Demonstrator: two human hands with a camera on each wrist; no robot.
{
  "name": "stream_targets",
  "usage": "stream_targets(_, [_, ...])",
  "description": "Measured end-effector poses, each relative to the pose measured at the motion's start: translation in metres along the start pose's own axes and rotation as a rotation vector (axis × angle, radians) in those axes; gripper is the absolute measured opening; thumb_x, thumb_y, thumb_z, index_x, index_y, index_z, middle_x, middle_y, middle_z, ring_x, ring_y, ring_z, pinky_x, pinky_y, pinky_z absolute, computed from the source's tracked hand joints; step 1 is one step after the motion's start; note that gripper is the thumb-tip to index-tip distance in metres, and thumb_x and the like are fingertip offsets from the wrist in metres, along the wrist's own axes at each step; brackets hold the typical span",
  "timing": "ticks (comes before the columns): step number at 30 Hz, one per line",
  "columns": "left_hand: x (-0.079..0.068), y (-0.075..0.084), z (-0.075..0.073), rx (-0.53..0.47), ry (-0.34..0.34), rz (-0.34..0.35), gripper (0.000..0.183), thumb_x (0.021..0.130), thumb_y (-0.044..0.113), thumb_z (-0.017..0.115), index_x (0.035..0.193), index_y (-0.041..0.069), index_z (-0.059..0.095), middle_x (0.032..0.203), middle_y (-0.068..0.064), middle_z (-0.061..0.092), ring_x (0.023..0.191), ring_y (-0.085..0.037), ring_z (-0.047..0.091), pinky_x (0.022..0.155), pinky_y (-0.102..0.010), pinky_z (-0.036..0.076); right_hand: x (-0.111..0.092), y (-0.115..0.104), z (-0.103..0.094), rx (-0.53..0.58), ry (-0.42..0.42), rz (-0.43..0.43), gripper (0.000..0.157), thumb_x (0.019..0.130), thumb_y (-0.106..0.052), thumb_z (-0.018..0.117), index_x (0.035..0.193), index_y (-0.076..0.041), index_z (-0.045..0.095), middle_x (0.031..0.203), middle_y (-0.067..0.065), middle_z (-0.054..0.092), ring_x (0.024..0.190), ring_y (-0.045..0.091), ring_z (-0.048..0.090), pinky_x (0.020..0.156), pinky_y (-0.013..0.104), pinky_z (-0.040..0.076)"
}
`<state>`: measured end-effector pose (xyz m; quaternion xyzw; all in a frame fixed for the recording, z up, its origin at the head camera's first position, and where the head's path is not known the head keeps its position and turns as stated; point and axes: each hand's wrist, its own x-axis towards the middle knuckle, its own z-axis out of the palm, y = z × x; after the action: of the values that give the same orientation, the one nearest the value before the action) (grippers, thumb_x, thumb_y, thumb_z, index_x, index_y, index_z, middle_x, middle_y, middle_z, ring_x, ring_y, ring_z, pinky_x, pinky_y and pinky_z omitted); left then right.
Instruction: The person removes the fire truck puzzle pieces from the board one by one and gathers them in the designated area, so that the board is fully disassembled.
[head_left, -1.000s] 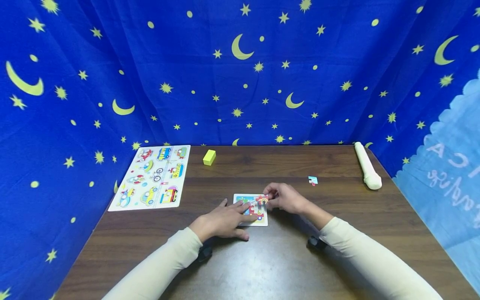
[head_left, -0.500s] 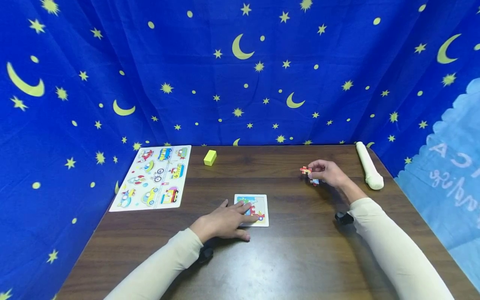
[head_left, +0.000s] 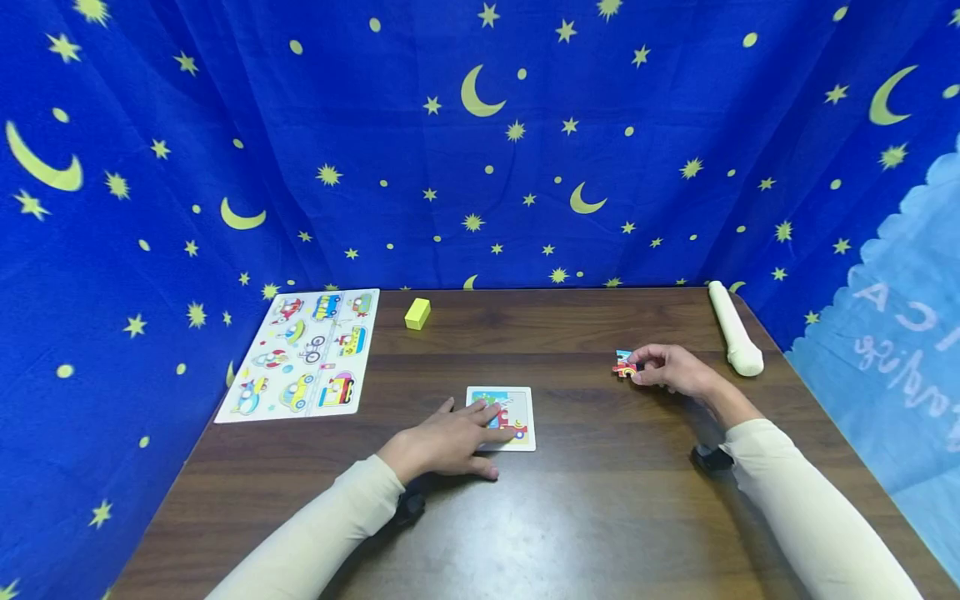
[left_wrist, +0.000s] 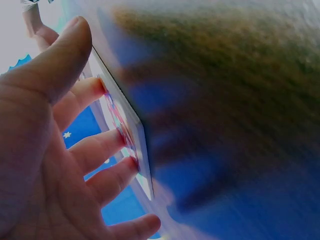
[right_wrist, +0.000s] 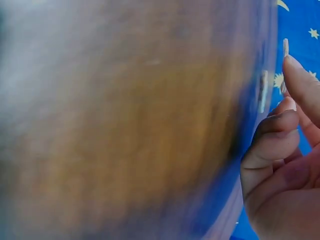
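Note:
My left hand (head_left: 442,442) rests on a small jigsaw puzzle board (head_left: 531,417), its straight fingers over the picture. In the left wrist view the fingertips of my left hand (left_wrist: 70,155) touch the face of the puzzle board (left_wrist: 142,145). Out to the right, my right hand (head_left: 678,372) pinches a red and yellow puzzle piece (head_left: 626,370) between thumb and fingers. Just beyond that piece, a light blue puzzle piece (head_left: 622,355) shows, partly covered. The right wrist view has the held piece edge-on (right_wrist: 285,47) above my right hand (right_wrist: 280,170).
At the back left lies a white board with vehicle pictures (head_left: 303,354). A yellow block (head_left: 417,314) stands near the table's back edge. A cream-coloured club-shaped object (head_left: 735,329) lies at the far right. A blue star-patterned cloth (head_left: 420,125) hangs behind the table (head_left: 570,533).
My right hand has carried the red and yellow piece away from the puzzle board, rightward, then slightly nearer, to beside the light blue piece. My left hand has stayed on the board.

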<state>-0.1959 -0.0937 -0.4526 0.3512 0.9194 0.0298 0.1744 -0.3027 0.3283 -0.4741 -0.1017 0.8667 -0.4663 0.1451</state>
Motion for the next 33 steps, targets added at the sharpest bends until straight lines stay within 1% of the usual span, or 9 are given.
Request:
stream_targets(3, [0.0, 0.0, 0.0, -0.01, -0.002, 0.003, 0.067, 0.094, 0.062, 0.062, 0.154, 0.041, 0.043, 0.168, -0.003, 0.028, 0.155, -0.027, 0.023, 0.118, -0.068, 0.022, -0.003, 0.003, 0.001, -0.004, -0.043, -0.011, 0.039, 0.089, -0.01, 0.078, 0.12, 0.006, 0.062, 0.074, -0.005, 0.049, 0.057, 0.007, 0.043, 0.046, 0.022, 0.033])
stream_targets(13, [-0.001, -0.002, 0.001, -0.015, 0.005, -0.002, 0.07, 0.092, 0.063, 0.063, 0.155, 0.042, 0.041, 0.168, -0.003, 0.028, 0.155, -0.027, 0.024, 0.118, -0.068, 0.021, -0.003, 0.0, 0.0, -0.094, -0.062, -0.023, 0.037, 0.088, -0.005, 0.075, 0.12, 0.007, 0.061, 0.075, -0.002, 0.049, 0.056, 0.005, 0.042, 0.045, 0.021, 0.034])
stream_targets(16, [-0.001, -0.003, 0.0, -0.011, 0.002, 0.002, 0.07, 0.092, 0.064, 0.063, 0.155, 0.043, 0.04, 0.168, -0.002, 0.028, 0.155, -0.027, 0.024, 0.118, -0.069, 0.021, -0.003, -0.003, 0.002, -0.097, -0.043, -0.03, 0.035, 0.089, -0.003, 0.074, 0.119, 0.008, 0.06, 0.075, -0.001, 0.05, 0.056, 0.006, 0.043, 0.046, 0.022, 0.034])
stream_targets(19, [-0.001, -0.003, 0.0, -0.021, 0.003, 0.006, 0.071, 0.092, 0.064, 0.063, 0.155, 0.043, 0.04, 0.168, -0.002, 0.029, 0.155, -0.027, 0.025, 0.118, -0.068, 0.022, -0.002, -0.011, 0.007, -0.076, -0.014, -0.06, 0.033, 0.09, -0.001, 0.072, 0.118, 0.009, 0.06, 0.075, 0.001, 0.053, 0.058, 0.007, 0.046, 0.048, 0.022, 0.036])
stream_targets(22, [-0.002, -0.004, -0.001, -0.046, 0.015, 0.007, 0.071, 0.091, 0.063, 0.064, 0.155, 0.039, 0.043, 0.167, -0.002, 0.031, 0.154, -0.027, 0.026, 0.117, -0.068, 0.024, -0.001, -0.027, 0.02, -0.07, -0.009, -0.09, 0.033, 0.091, -0.005, 0.072, 0.119, 0.008, 0.06, 0.076, 0.006, 0.059, 0.061, 0.011, 0.05, 0.049, 0.024, 0.039])
stream_targets(27, [0.0, -0.006, -0.002, -0.08, 0.043, -0.002, 0.074, 0.092, 0.063, 0.064, 0.151, 0.023, 0.049, 0.164, -0.005, 0.037, 0.153, -0.028, 0.03, 0.118, -0.064, 0.026, -0.002, -0.065, 0.057, -0.13, -0.111, -0.127, 0.037, 0.095, -0.014, 0.071, 0.126, 0.003, 0.061, 0.085, 0.007, 0.062, 0.068, 0.018, 0.056, 0.052, 0.029, 0.047])
stream_targets(29, [0.002, -0.007, -0.002, -0.084, 0.054, -0.001, 0.074, 0.092, 0.063, 0.064, 0.149, 0.018, 0.051, 0.163, -0.006, 0.039, 0.152, -0.028, 0.033, 0.118, -0.062, 0.029, -0.003, -0.079, 0.076, -0.155, -0.159, -0.157, 0.035, 0.095, -0.014, 0.071, 0.125, 0.002, 0.063, 0.087, 0.006, 0.062, 0.07, 0.017, 0.058, 0.054, 0.03, 0.049])
stream_targets(31, [0.004, -0.009, -0.002, -0.082, 0.067, 0.01, 0.07, 0.094, 0.061, 0.063, 0.146, 0.016, 0.054, 0.161, -0.008, 0.041, 0.15, -0.027, 0.036, 0.117, -0.058, 0.033, -0.005, -0.09, 0.094, -0.185, -0.199, -0.206, 0.032, 0.094, -0.013, 0.072, 0.122, 0.001, 0.066, 0.087, 0.004, 0.062, 0.071, 0.015, 0.058, 0.057, 0.029, 0.049])
stream_targets(33, [0.007, -0.01, -0.003, -0.076, 0.083, 0.039, 0.058, 0.096, 0.057, 0.063, 0.136, 0.016, 0.061, 0.159, -0.009, 0.044, 0.148, -0.027, 0.04, 0.116, -0.053, 0.037, -0.006, -0.099, 0.112, -0.233, -0.226, -0.254, 0.029, 0.091, -0.013, 0.074, 0.117, -0.001, 0.069, 0.086, 0.001, 0.062, 0.072, 0.013, 0.057, 0.061, 0.027, 0.049])
